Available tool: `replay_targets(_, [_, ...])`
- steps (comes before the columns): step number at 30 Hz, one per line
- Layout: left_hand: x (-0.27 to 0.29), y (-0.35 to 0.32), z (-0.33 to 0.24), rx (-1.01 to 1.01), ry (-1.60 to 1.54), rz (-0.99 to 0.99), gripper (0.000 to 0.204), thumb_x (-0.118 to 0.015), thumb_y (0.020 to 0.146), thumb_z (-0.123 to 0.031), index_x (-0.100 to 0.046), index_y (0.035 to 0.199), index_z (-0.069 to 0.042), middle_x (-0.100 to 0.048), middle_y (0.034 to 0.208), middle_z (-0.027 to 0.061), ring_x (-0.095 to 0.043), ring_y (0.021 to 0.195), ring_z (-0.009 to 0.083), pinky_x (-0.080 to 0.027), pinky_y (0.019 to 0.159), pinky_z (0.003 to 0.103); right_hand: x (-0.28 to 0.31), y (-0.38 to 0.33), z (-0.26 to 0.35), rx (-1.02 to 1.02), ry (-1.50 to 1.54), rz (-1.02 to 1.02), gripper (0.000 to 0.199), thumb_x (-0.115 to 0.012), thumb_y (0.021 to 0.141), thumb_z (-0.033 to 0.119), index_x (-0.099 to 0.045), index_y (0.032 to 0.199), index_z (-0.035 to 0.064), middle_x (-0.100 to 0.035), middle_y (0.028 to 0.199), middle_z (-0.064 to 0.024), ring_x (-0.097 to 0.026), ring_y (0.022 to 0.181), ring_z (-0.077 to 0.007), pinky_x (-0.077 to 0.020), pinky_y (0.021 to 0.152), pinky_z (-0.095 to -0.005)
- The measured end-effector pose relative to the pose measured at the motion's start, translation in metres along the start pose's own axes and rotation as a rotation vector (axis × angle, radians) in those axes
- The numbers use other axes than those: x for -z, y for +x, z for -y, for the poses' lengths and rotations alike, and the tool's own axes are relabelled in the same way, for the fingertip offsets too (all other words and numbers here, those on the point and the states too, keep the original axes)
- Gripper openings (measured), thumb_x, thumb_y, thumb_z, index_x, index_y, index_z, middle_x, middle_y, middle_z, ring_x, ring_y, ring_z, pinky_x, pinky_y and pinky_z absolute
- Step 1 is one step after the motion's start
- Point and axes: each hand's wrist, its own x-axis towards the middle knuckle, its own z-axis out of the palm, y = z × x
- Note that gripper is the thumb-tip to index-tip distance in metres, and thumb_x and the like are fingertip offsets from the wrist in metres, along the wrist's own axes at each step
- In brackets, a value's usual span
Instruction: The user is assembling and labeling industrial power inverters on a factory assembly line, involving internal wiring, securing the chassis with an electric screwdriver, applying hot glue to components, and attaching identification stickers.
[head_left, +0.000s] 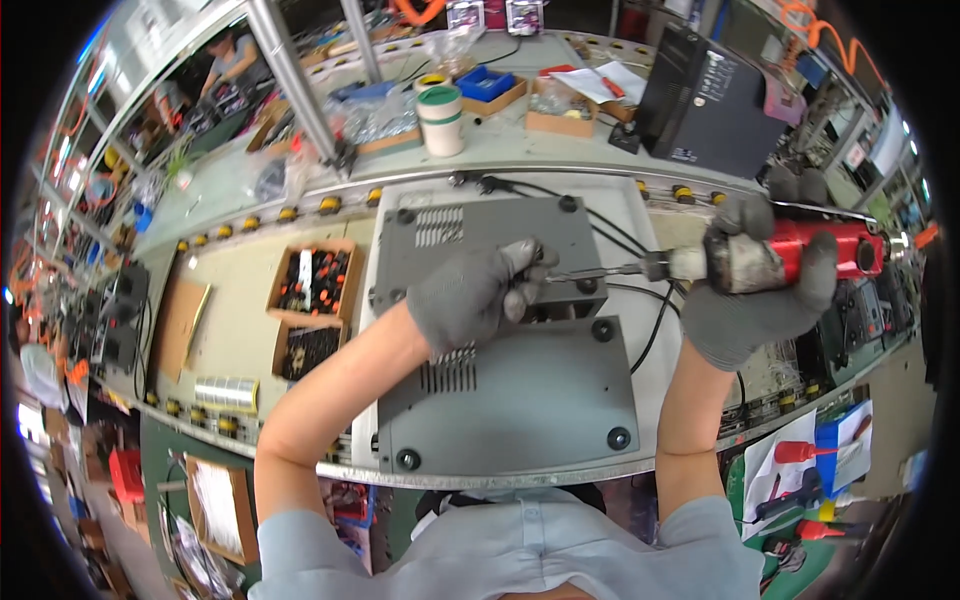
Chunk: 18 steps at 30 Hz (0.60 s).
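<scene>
Both hands wear grey gloves. R hand has its grip wrapped firmly round a red power driver, held roughly level w/ its long thin bit pointing left. L hand has its grip drawn in narrow, thumb & fingers curled close at the bit's tip — can't tell if they pinch the tip itself or some small part there. Below the hands, two dark grey casings, the far one & the near one, lie w/ round black feet & vent slots up, on a white board; in this view the bit crosses the near part of the far casing. Black cables run along the board's far & right side. Left of the casings, on the table, sit a cardboard box of black-and-orange parts and, just nearer, a smaller box of dark parts. Further back: a white cup w/ green top, a blue tray and, to the R, a big black case.
</scene>
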Motion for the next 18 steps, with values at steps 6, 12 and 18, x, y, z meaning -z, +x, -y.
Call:
replay_targets(6, [0.001,0.028,0.001,0.105,-0.022,-0.026,0.026,-0.047,0.094,-0.034,-0.051,0.093,-0.009,-0.048,0.074,-0.0017,-0.040,0.057,0.0042,-0.032,0.045,0.014,0.021,0.017,-0.023,0.034,-0.112,0.118,0.053,-0.058,0.079,0.028,-0.043,0.119,-0.0025,-0.055,0.100,-0.0156,-0.055,0.070,-0.0180,-0.0487,0.064,-0.0358])
replay_targets(12, [0.012,0.037,-0.003,0.152,-0.090,-0.013,0.028,-0.051,0.092,-0.036,-0.052,0.088,-0.008,-0.047,0.072,-0.0015,-0.039,0.056,0.0055,-0.031,0.045,0.017,0.039,0.028,-0.045,0.013,0.061,0.124,0.057,-0.051,0.078,0.030,-0.038,0.123,-0.0028,-0.057,0.099,-0.0243,-0.059,0.064,-0.0237,-0.0520,0.062,-0.0416])
replay_targets(18, [0.019,0.041,-0.002,0.131,-0.147,0.081,0.028,-0.053,0.091,-0.035,-0.051,0.093,-0.007,-0.048,0.072,-0.0021,-0.039,0.056,0.0058,-0.031,0.045,0.016,0.041,0.029,-0.048,-0.014,-0.019,0.162,0.054,-0.056,0.079,0.026,-0.042,0.123,-0.0010,-0.054,0.101,-0.0170,-0.054,0.070,-0.0170,-0.0467,0.066,-0.0376])
